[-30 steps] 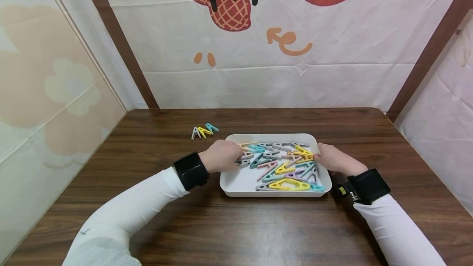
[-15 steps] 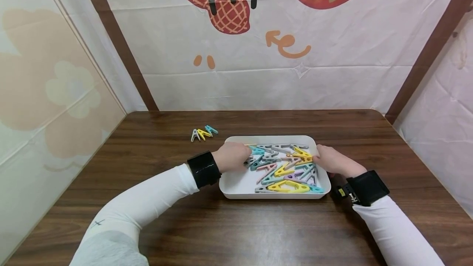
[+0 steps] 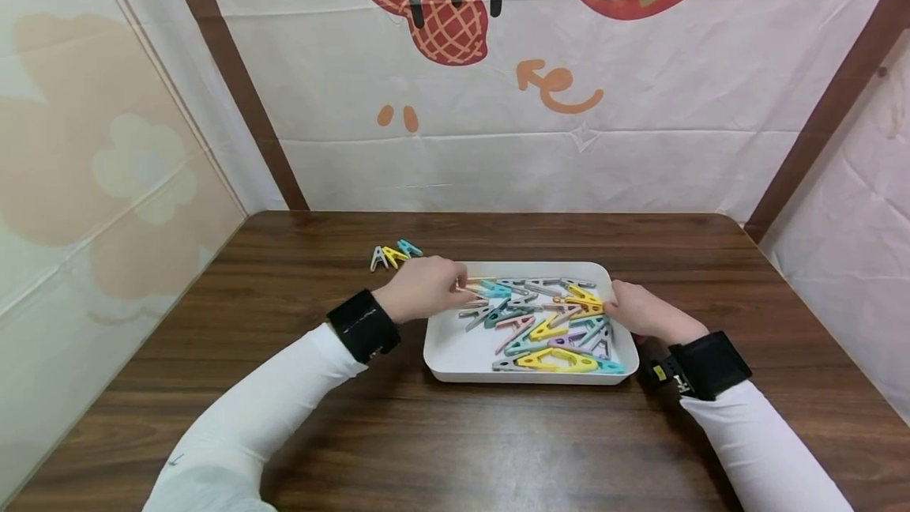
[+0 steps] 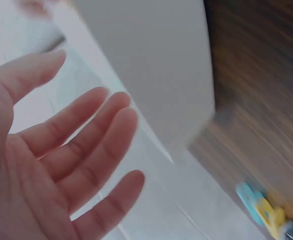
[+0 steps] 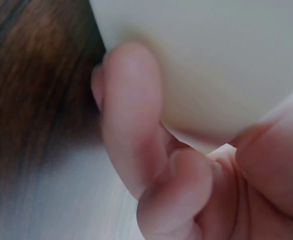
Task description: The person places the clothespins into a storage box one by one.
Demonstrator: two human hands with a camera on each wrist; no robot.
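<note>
A white tray [image 3: 462,354] with several coloured clothespins [image 3: 558,358] in it stands on the brown table. My left hand [image 3: 424,288] is over the tray's left rim, close to the clothespins at that end. In the left wrist view, the fingers of my left hand [image 4: 81,145] are spread and slightly bent, with nothing between them and the thumb. At the tray's right side, my right hand [image 3: 654,310] grips the rim. The right wrist view shows its fingers [image 5: 131,100] against the tray's outer wall [image 5: 211,60].
Behind my left hand, a grey clothespin [image 3: 378,257], a yellow clothespin [image 3: 393,255] and a blue clothespin [image 3: 408,247] lie together on the table [image 3: 498,449]. A white printed cloth [image 3: 483,172] hangs behind the table's far edge.
My left hand first reached further right into the tray, then drew back left and up, its fingers loosening. My right hand has stayed on the tray's rim.
</note>
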